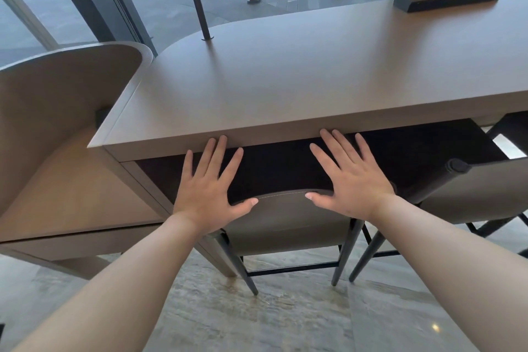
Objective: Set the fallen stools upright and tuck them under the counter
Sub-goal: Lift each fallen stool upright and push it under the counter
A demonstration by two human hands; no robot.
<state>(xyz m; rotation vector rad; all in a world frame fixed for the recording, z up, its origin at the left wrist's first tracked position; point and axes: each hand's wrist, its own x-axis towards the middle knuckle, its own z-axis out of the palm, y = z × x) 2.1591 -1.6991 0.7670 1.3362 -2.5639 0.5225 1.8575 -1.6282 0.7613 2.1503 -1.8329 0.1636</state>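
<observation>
A: Where is the stool [285, 223] right now?

B: It stands upright on the floor [285, 317], pushed under the near edge of the desk [285, 77]. Its seat is mostly hidden beneath the desktop; the curved backrest stays just outside, facing the person.

A: And the hands?

B: Both are flat, fingers straight and spread apart, gripping nothing. The left hand [210, 188] and right hand [354, 180] sit over the two ends of the backrest's top edge, fingertips reaching toward the desk edge. Whether the palms press the backrest or hover above it, I cannot tell.

A: Why that placement?

B: My guess is that a hand at each end gives an even, straight push, so the stool slides in square.

A: Which way does it point?

B: The legs run vertically, so the long axis is upright. The backrest spans left to right, parallel to the desk edge. A second stool [480, 191] stands at the right, also tucked in.
</observation>
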